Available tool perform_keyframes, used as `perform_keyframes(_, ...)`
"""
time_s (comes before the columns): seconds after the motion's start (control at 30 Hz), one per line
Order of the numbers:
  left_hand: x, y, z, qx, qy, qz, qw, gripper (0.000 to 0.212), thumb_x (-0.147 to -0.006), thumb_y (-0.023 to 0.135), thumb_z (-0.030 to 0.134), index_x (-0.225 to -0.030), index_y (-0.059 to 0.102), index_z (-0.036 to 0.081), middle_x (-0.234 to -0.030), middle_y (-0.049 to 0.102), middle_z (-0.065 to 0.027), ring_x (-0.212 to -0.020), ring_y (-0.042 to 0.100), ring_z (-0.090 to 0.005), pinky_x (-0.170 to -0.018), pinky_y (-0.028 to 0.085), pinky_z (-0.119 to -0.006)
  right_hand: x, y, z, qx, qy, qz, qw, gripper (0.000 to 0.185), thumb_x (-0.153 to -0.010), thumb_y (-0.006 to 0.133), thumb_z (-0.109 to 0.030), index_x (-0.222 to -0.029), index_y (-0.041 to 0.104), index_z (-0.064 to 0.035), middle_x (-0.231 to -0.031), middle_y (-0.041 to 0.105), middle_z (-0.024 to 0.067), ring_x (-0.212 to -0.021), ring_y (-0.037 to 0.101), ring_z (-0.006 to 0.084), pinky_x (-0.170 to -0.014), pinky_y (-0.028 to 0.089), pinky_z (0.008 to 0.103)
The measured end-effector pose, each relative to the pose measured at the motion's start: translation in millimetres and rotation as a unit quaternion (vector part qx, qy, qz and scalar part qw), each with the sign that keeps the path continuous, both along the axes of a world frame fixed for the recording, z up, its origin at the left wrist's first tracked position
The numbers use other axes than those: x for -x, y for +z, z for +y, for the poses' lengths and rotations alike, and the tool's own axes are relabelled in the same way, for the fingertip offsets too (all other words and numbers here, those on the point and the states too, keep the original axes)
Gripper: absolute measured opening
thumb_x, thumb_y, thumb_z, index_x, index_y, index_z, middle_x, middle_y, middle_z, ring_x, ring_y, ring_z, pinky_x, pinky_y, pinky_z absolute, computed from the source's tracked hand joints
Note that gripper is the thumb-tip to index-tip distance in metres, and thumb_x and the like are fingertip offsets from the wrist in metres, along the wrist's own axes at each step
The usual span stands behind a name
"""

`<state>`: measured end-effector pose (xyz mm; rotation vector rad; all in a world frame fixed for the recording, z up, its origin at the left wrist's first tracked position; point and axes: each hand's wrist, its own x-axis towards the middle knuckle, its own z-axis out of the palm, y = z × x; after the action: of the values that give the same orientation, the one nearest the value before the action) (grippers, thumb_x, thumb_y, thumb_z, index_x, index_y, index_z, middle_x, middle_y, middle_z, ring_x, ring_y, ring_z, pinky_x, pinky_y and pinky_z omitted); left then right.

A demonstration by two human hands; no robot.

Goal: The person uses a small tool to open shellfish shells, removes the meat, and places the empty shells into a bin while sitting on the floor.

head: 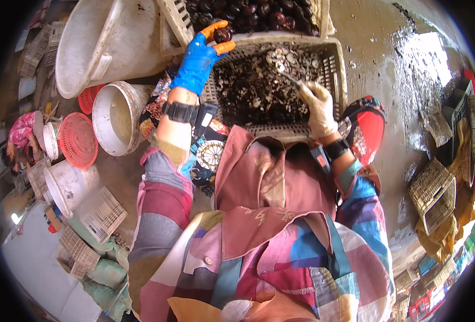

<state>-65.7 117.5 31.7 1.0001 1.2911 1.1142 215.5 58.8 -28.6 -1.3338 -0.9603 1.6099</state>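
My left hand [199, 58], in a blue glove with orange finger covers, grips a dark reddish-brown water chestnut [222, 35] between thumb and fingers. It is over the near left corner of a crate [253, 19] heaped with such corms. A thin white glove covers my right hand [320, 106], which holds a small knife [289, 78], its blade pointing up and left. Beneath the blade is a slotted plastic crate [342, 80] with dark peelings [257, 90] and pale cut pieces [289, 58] in it. The knife handle is mostly hidden in my fist.
At left stand a large white tub [137, 52], a white bucket [119, 116] and a red plastic basket [78, 139]. Another person [24, 133] crouches farther left. My shoe [368, 124] is right of the peelings crate. Stacked crates [432, 193] sit on the wet floor [376, 52] at right.
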Motion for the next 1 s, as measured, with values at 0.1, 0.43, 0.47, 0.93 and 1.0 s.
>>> perform_keyframes(0.1,-25.8,-2.3,-32.4,0.011,-0.012,-0.025,1.000,0.045,-0.073,0.070,0.005,-0.116,0.055,0.009,-0.085,0.056,0.0045,-0.075,0.050,-0.0057,-0.066,0.043,-0.018,12.6,1.1,13.7,-0.176,0.011,-0.102,0.979,0.011,-0.084,0.060,-0.014,-0.084,0.061,-0.0026,-0.073,0.057,0.0008,-0.065,0.049,0.0082,-0.060,0.041,0.0225)
perform_keyframes(0.43,-56.9,-2.7,-73.1,-0.004,-0.006,0.031,0.999,0.038,-0.071,0.071,0.002,-0.107,0.058,0.005,-0.084,0.058,0.0027,-0.074,0.052,-0.0055,-0.064,0.047,-0.021,9.2,23.9,17.2,-0.225,0.070,-0.179,0.955,0.015,-0.078,0.066,-0.014,-0.089,0.062,-0.0032,-0.079,0.063,0.0101,-0.071,0.060,0.0190,-0.066,0.046,0.0274)
perform_keyframes(0.47,-56.6,-4.2,-73.2,-0.006,-0.012,0.031,0.999,0.037,-0.071,0.072,0.002,-0.106,0.058,0.004,-0.084,0.059,0.0021,-0.075,0.053,-0.0058,-0.066,0.047,-0.021,7.3,25.9,17.6,-0.232,0.074,-0.175,0.954,0.016,-0.077,0.066,-0.014,-0.089,0.063,-0.0034,-0.079,0.063,0.0103,-0.071,0.060,0.0189,-0.066,0.046,0.0273)
perform_keyframes(0.93,-52.8,-12.7,-80.7,0.007,-0.069,0.057,0.996,0.037,-0.074,0.068,0.003,-0.110,0.058,0.005,-0.087,0.060,0.0015,-0.074,0.053,-0.0048,-0.066,0.045,-0.019,-3.1,37.7,19.4,-0.198,0.107,-0.160,0.961,0.021,-0.076,0.069,-0.020,-0.088,0.064,-0.0027,-0.077,0.065,0.0078,-0.070,0.060,0.0141,-0.065,0.046,0.0256)
perform_keyframes(1.0,-52.8,-11.3,-83.1,0.002,-0.089,0.102,0.991,0.037,-0.074,0.069,0.004,-0.109,0.059,0.005,-0.086,0.060,0.0019,-0.073,0.052,-0.0043,-0.065,0.044,-0.018,-6.9,48.7,23.6,-0.253,0.174,-0.273,0.912,0.020,-0.077,0.067,-0.019,-0.088,0.064,-0.0037,-0.079,0.064,0.0097,-0.073,0.062,0.0188,-0.066,0.047,0.0271)
